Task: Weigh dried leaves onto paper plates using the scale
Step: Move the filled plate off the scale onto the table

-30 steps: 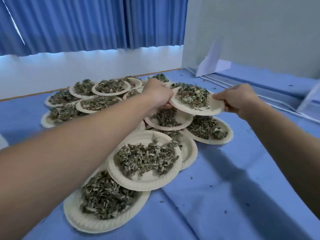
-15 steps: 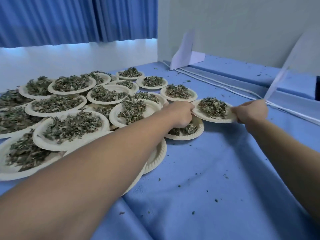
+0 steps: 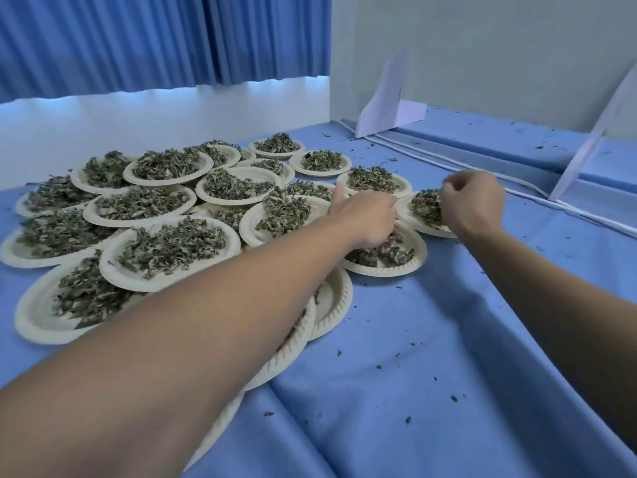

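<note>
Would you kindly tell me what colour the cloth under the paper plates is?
The cloth is plain blue; head view.

A paper plate (image 3: 418, 228) of dried leaves (image 3: 425, 205) sits at the right edge of a crowd of filled plates (image 3: 138, 278), its near rim overlapping another leaf-filled plate (image 3: 379, 270). The left hand (image 3: 365, 215) meets its left rim with the thumb raised. The right hand (image 3: 472, 201) hangs curled over its right side, hiding that rim, so neither grip can be judged. A blue cloth (image 3: 413, 374) strewn with leaf crumbs (image 3: 455, 398) lies beneath. A white cord (image 3: 517, 188) runs just beyond the plate, and a folded white card (image 3: 386, 101) stands farther back.
</note>
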The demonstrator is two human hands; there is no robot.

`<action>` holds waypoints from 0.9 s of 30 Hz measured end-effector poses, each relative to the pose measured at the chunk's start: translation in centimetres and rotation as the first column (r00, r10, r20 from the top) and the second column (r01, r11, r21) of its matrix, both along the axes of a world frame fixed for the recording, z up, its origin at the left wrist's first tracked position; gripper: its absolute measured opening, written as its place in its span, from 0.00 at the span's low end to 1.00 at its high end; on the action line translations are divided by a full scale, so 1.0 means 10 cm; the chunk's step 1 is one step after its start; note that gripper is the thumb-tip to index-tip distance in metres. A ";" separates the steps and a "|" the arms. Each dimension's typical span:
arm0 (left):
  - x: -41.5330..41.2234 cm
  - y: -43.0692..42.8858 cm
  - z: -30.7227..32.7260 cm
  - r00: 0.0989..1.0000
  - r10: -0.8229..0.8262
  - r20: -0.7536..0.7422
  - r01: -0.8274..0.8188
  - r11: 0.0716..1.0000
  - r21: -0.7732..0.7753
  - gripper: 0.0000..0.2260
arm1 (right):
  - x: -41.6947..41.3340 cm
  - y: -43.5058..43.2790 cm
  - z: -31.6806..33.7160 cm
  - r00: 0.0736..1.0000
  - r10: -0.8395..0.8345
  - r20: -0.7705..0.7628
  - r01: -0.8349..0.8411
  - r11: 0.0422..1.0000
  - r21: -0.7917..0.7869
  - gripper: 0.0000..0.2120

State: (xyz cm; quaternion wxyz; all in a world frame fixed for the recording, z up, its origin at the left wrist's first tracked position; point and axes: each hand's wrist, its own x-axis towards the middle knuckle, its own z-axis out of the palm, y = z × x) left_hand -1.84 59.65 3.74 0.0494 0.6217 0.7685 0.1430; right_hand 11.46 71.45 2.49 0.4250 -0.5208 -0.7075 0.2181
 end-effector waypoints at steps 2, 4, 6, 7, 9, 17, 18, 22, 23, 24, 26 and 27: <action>-0.12 -0.16 0.14 0.992 -0.024 0.125 0.013 0.996 0.088 0.18 | -0.28 -0.26 0.15 0.990 0.136 -0.033 -0.133 0.989 0.062 0.11; -0.26 -0.41 0.32 0.984 -0.042 0.176 0.006 0.980 0.201 0.16 | -0.57 -0.59 0.31 0.962 0.268 -0.057 -0.262 0.960 0.101 0.11; -0.46 -0.76 0.48 0.985 -0.006 0.170 -0.048 0.950 0.307 0.13 | -0.87 -0.94 0.47 0.926 0.367 -0.091 -0.357 0.927 0.114 0.12; -0.58 -0.98 0.54 0.983 0.018 0.185 -0.083 0.933 0.349 0.11 | -1.02 -1.12 0.54 0.907 0.407 -0.106 -0.394 0.911 0.121 0.11; -0.82 -1.51 0.63 0.970 0.057 0.237 -0.150 0.906 0.395 0.10 | -1.34 -1.49 0.65 0.847 0.519 -0.115 -0.505 0.853 0.130 0.10; -1.64 -3.93 0.78 0.883 0.392 0.258 -0.467 0.782 0.412 0.07 | -2.44 -3.53 0.80 0.417 0.909 0.009 -0.896 0.410 0.171 0.09; -1.70 -4.19 0.77 0.862 0.432 0.264 -0.506 0.757 0.414 0.07 | -2.52 -3.77 0.79 0.361 0.932 0.020 -0.921 0.353 0.166 0.10; -1.76 -5.10 0.70 0.825 0.532 0.193 -0.559 0.716 0.417 0.07 | -2.72 -4.55 0.75 0.169 0.982 0.085 -0.975 0.154 0.160 0.11; -1.77 -5.27 0.67 0.816 0.560 0.142 -0.565 0.721 0.402 0.06 | -2.76 -4.70 0.73 0.131 0.984 0.124 -0.982 0.112 0.150 0.10; -1.78 -5.43 0.63 0.803 0.589 0.094 -0.577 0.727 0.371 0.06 | -2.80 -4.83 0.70 0.097 0.979 0.178 -0.989 0.074 0.130 0.09; -1.81 -5.70 0.50 0.772 0.635 0.022 -0.616 0.740 0.272 0.08 | -2.87 -5.02 0.61 0.032 0.950 0.309 -0.998 0.015 0.058 0.07; -1.82 -5.79 0.43 0.768 0.640 -0.006 -0.623 0.749 0.225 0.08 | -2.91 -5.09 0.56 0.002 0.933 0.360 -1.000 -0.006 0.022 0.07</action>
